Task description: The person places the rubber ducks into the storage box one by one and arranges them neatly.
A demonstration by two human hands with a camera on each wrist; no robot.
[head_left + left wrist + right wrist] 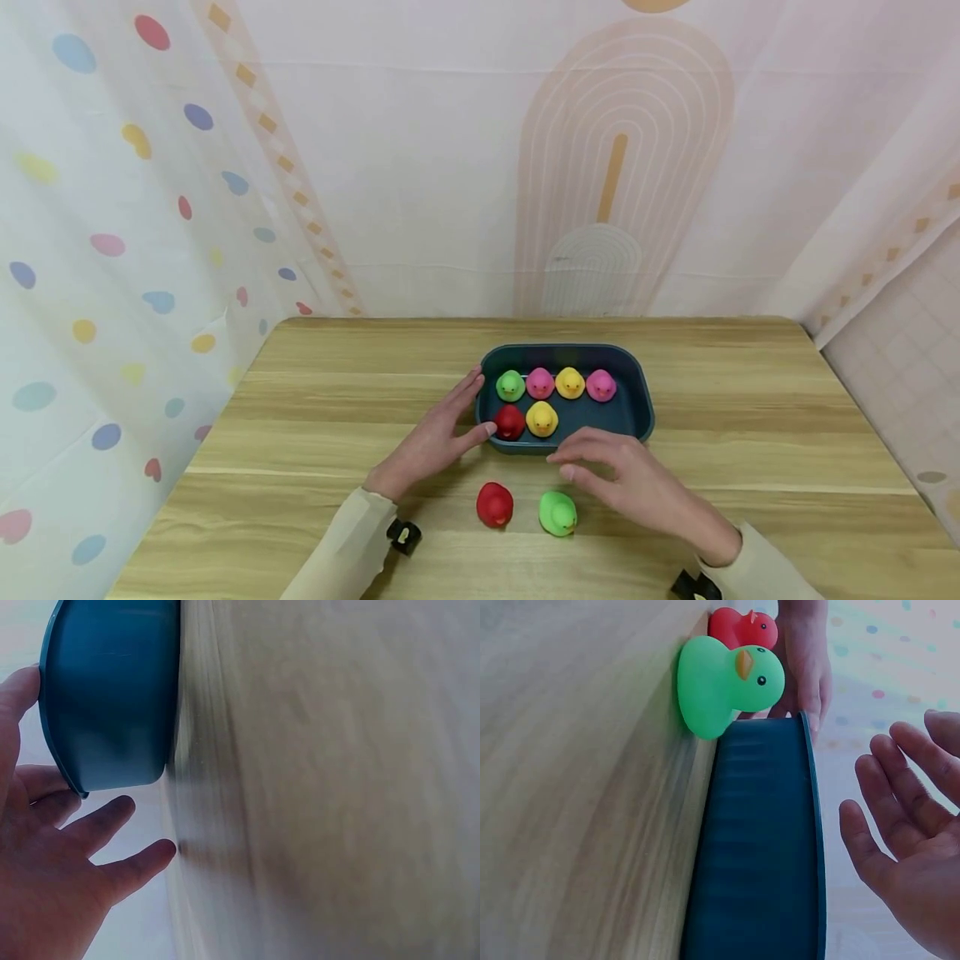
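Note:
A dark blue tray (618, 410) holds several rubber ducks. Its back row has a green duck (511, 386), a pink duck (540, 383), a yellow duck (570, 383) and another pink duck (601, 386); in front are a red duck (511, 422) and a yellow duck (542, 419). At the tray's left end, my left hand (433, 437) rests its thumb and some fingertips on the rim, fingers spread. My right hand (630, 477), holding nothing, hovers by the front rim with loosely bent fingers. Below it lies a loose green duck (558, 513), beside a loose red duck (495, 505).
The tray stands on a wood-grain table (360, 375). A patterned curtain (420, 167) hangs behind and to the left of the table. Black wrist straps (404, 536) show at both sleeves.

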